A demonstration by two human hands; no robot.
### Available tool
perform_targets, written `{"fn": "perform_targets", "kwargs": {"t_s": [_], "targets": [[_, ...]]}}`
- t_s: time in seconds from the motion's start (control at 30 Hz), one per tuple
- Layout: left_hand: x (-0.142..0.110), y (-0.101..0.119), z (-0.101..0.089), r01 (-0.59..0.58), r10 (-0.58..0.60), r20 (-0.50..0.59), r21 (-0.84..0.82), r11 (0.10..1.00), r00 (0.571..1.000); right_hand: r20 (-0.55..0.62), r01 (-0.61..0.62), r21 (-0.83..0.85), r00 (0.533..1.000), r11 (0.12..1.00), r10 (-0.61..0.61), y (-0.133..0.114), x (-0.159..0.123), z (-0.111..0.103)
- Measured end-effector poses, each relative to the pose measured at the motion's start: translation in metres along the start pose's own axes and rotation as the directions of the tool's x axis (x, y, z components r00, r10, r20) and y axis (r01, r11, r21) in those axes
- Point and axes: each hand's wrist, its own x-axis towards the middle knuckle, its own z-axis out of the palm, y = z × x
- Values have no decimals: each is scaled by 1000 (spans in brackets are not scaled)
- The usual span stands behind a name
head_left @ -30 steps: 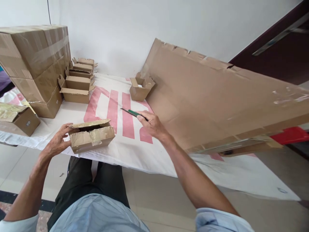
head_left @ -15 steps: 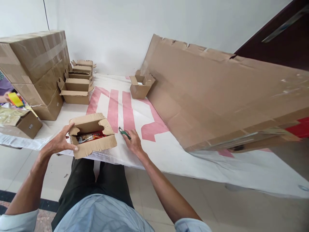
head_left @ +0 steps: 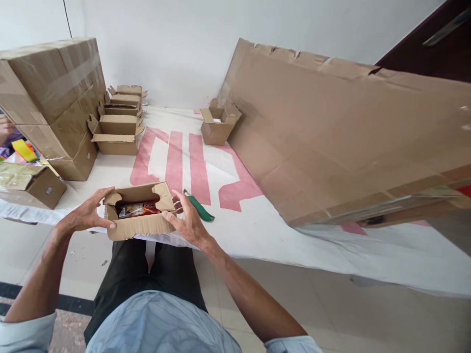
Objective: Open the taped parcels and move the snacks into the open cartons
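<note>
At the view's 8 o'clock, the left hand (head_left: 85,214) and right hand (head_left: 189,223) hold opposite ends of the open box (head_left: 142,227), with the knife (head_left: 199,208) at its 3 o'clock.

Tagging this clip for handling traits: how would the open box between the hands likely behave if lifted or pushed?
The open box should stay fairly stiff, being folded cardboard, though its ragged front flap may bend. The red packaging inside could shift if it tilts. Its flat walls suggest sliding rather than rolling.
</note>
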Motion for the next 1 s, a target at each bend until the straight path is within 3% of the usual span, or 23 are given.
{"fn": "perform_targets", "kwargs": {"t_s": [0.17, 0.27, 0.37, 0.43, 0.5, 0.6, 0.7, 0.8, 0.87, 0.93, 1.0], "targets": [[15, 14, 11, 93, -92, -83, 4, 996, 992, -79, 26, -183, 996, 983, -41, -12, 14, 6], [25, 37, 26, 188, -153, -180, 200, 962, 972, -85, 5, -301, 996, 954, -32, -25, 28, 14], [33, 62, 42, 319, -226, -256, 420, 849, 940, -43, -51, -408, 998, 912, 36, -39, 39, 17], [38, 71, 49, 385, -261, -306, 485, 785, 916, -15, -62, -465, 998, 883, 63, -44, 42, 16], [41, 72, 51, 397, -251, -338, 488, 778, 907, -15, -51, -483, 999, 874, 50, -45, 43, 13], [42, 60, 45, 323, -188, -366, 356, 877, 912, -54, -11, -390, 998, 921, -11, -35, 41, 4], [35, 43, 35, 199, -176, -399, 18, 980, 900, -112, -3, -196, 994, 981, -19, -15, 39, -9], [24, 30, 33, 86, -244, -428, -356, 931, 870, -192, -42, -77, 981, 996, 27, 7, 38, -19], [18, 24, 36, 29, -288, -456, -495, 868, 842, -237, -66, -51, 970, 996, 52, 19, 36, -20], [13, 19, 42, -12, -308, -509, -531, 847, 804, -268, -78, -53, 961, 996, 61, 29, 33, -18], [10, 15, 47, -10, -295, -576, -466, 885, 763, -285, -60, -90, 958, 994, 32, 34, 30, -15]]}}
